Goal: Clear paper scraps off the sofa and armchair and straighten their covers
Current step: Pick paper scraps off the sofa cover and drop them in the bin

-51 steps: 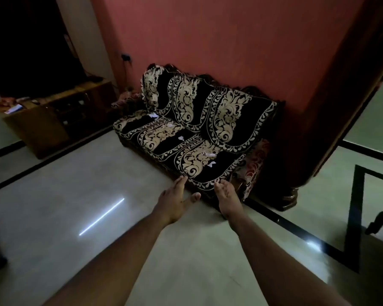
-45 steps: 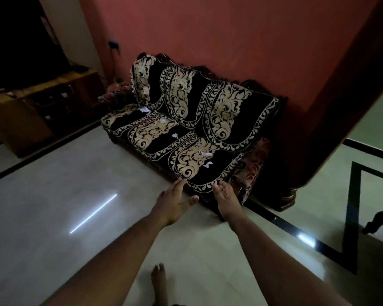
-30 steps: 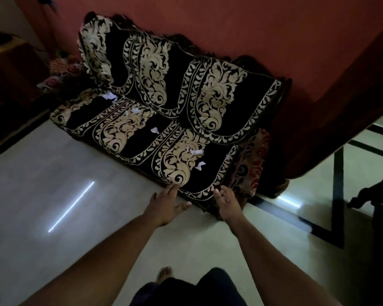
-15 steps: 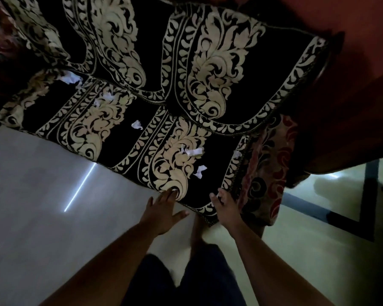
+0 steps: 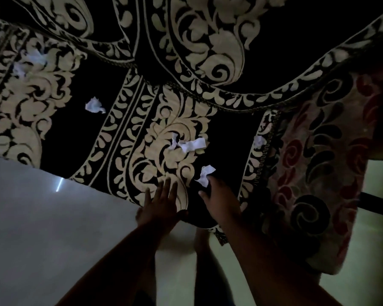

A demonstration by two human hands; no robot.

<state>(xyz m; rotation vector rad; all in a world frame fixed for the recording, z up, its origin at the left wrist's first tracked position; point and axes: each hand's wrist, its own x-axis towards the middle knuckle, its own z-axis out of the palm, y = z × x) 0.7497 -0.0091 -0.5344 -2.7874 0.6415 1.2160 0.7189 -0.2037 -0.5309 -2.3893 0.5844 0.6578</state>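
Black-and-cream sofa cover | left hand flat, fingers spread, on front edge | right hand fingertips touching nearest paper scrap; pinch unclear | other scraps lie further back

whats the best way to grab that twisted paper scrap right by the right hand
Pinch the paper scrap at its narrow twisted waist, coming from the sofa's front edge where the right hand already is. It lies loose on the flat seat cover, its ends flaring upward, so a thumb-and-forefinger grip from above should lift it.
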